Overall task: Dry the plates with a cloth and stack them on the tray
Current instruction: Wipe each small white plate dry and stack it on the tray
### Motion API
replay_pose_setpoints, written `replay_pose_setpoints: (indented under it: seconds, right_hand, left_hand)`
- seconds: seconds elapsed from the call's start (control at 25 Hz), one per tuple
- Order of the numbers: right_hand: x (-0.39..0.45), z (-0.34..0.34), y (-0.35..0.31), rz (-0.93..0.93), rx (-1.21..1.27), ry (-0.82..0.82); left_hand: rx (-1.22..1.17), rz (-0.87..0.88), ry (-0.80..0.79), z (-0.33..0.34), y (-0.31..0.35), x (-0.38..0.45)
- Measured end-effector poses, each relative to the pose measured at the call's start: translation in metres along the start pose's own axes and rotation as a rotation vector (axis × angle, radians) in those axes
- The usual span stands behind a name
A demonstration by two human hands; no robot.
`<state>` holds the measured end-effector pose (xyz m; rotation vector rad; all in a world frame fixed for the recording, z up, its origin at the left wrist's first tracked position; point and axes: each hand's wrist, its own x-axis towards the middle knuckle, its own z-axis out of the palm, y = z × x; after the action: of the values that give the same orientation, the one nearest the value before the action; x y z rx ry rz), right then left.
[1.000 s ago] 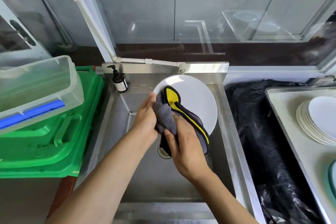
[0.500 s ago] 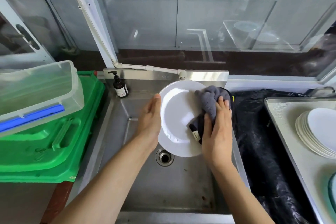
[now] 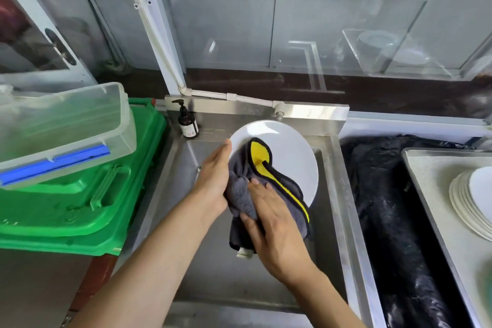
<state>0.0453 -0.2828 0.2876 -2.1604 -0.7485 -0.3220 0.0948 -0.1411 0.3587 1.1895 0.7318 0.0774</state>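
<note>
A white plate [image 3: 290,157] is tilted up over the steel sink [image 3: 186,168]. My left hand [image 3: 214,178] holds the plate by its left rim, fingers behind it. A grey cloth with a yellow inner side and black trim [image 3: 255,173] lies over the plate's lower left face. My right hand [image 3: 271,221] presses the cloth against the plate, fingers spread flat and thumb on the cloth. At the far right a stack of several white plates [image 3: 468,205] lies on a steel tray [image 3: 436,184].
A green crate [image 3: 80,194] with a clear plastic box [image 3: 64,125] on top stands left of the sink. A dark soap pump bottle [image 3: 187,124] stands at the sink's back left corner. Black plastic sheeting [image 3: 386,208] lies between sink and tray. Glass panels rise behind.
Half a second ago my right hand held the cloth at the plate's right side; it has swept down to the lower left face. The plate stays in my left hand.
</note>
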Motion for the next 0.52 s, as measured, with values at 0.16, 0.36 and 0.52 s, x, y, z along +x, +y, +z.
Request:
replay_pose_setpoints:
  seconds: [0.16, 0.36, 0.52]
  right_hand:
    - [0.012, -0.001, 0.002, 0.01, -0.004, 0.003]
    - [0.067, -0.017, 0.004, 0.077, 0.009, 0.049]
    - [0.019, -0.005, -0.008, -0.059, 0.05, -0.097]
  left_hand:
    - [0.001, 0.0, -0.027, -0.006, -0.003, -0.003]
    - [-0.009, -0.035, -0.133, -0.006, -0.005, -0.011]
    - [-0.018, -0.037, -0.005, -0.011, 0.007, -0.007]
